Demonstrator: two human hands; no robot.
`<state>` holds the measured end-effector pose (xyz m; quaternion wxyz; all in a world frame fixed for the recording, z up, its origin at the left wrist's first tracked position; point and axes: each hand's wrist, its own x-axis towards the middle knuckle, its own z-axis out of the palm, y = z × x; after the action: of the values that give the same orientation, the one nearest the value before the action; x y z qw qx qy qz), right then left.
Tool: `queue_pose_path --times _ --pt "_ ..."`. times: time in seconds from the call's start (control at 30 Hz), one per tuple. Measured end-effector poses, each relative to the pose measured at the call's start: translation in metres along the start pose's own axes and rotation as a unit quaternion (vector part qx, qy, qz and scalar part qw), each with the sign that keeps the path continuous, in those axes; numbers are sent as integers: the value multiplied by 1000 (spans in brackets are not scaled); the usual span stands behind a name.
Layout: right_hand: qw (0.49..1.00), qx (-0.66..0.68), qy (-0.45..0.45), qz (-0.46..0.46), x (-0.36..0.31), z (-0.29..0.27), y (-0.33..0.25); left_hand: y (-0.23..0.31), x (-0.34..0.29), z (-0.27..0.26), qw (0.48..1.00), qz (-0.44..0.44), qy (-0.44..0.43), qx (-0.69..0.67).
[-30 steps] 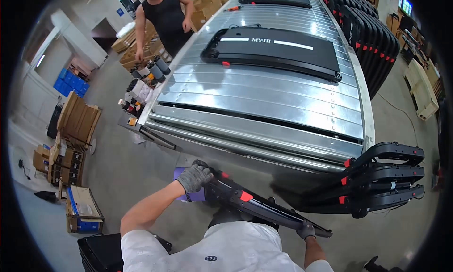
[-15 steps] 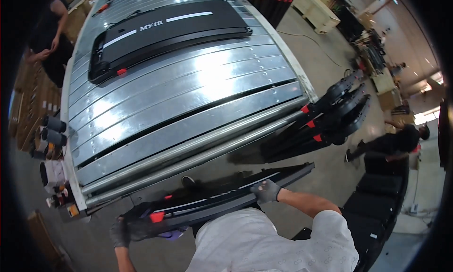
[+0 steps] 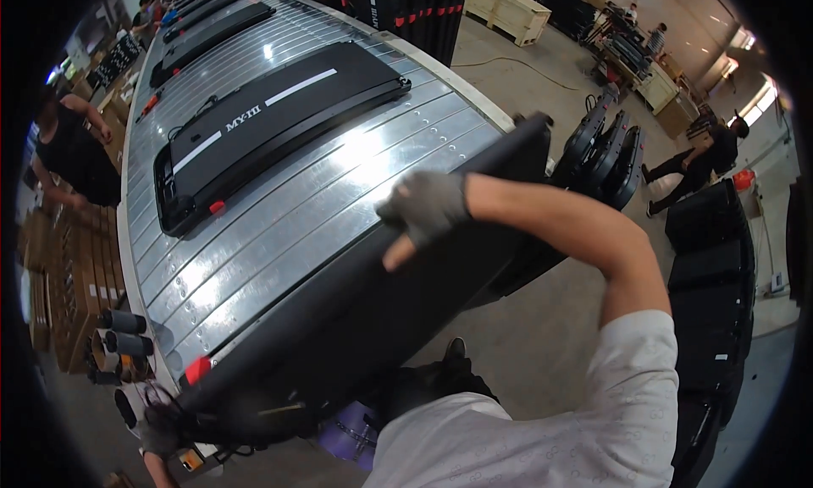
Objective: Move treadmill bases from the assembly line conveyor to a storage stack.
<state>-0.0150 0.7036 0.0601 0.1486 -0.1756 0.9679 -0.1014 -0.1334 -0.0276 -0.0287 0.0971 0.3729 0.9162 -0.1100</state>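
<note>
I carry a long, flat black treadmill (image 3: 356, 319) with a red corner piece, tilted on edge along the near end of the slatted metal conveyor (image 3: 279, 302). My right hand (image 3: 428, 210), in a grey fingerless glove, grips its upper edge near the middle, thumb against the dark underside. At the lower left end, my left hand (image 3: 161, 430), also gloved, is closed around the treadmill's corner beside some black cable. Part of the left fingers is hidden. A second black treadmill (image 3: 279, 107) with white stripes lies flat on the conveyor beyond.
Upright black treadmills (image 3: 605, 154) stand just right of the conveyor's end. Dark padded panels (image 3: 703, 293) line the right side. Grey cylinders (image 3: 127, 334) sit by the left rail. One person (image 3: 76, 149) stands at left, another (image 3: 707, 154) at far right.
The treadmill in my hands has risen from waist level to the conveyor's end and tipped, so its underside faces me. My right hand moved up and forward; my left shifted leftward.
</note>
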Motion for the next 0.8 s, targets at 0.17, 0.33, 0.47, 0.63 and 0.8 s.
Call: queue_pose_path --times 0.17,0.33,0.47,0.63,0.8 --pt "951 -55 263 157 116 15 103 -30 176 23 951 -218 168 -139" --pt "874 -14 486 26 136 140 -43 105 200 68 907 -210 292 -218" --pt "910 312 263 69 14 237 -109 260 135 61 885 -102 225 -395" --pt "767 492 153 382 -128 371 -99 395 18 189 831 -115 19 -544" --pt "578 630 187 483 -180 426 -24 477 26 172 597 -342 8 -726"
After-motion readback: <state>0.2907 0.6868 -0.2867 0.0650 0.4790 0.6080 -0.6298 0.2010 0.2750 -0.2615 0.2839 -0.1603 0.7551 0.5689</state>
